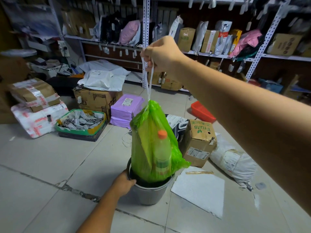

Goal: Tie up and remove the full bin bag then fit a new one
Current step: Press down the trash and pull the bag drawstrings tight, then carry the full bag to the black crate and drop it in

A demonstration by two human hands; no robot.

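At the far left of the tiled floor (42, 165) we see taped cardboard parcels (33, 95) stacked against one another, and just right of them a green-rimmed tray (81, 122) heaped with small grey clips. Behind the tray sits a brown carton (96, 100) with white mailer bags (104, 78) piled on top, and beside it two purple packages (125, 109) lie one on the other. Our left hand (123, 183) is closed on the near-left rim of the grey bin (149, 193), which stands on the floor near the lower middle of the view, fingers curled over the edge. Rising out of the bin is the green bin bag (151, 148), its neck drawn shut and its lower end still inside the bin's mouth; a clear bottle with an orange cap (162, 134) shows through the plastic. From the bag's neck a white drawstring (149, 81) runs straight up to our right hand (160, 53), clenched in a fist around the string with the arm stretched out. Right of the bin a white sheet (199, 193) lies flat on the floor, a "Fruits" box (199, 142) stands tilted behind it, a red tray (202, 111) lies farther back, and a white sack (234, 163) rests toward the right. Metal shelving (146, 39) packed with parcels runs across the back.
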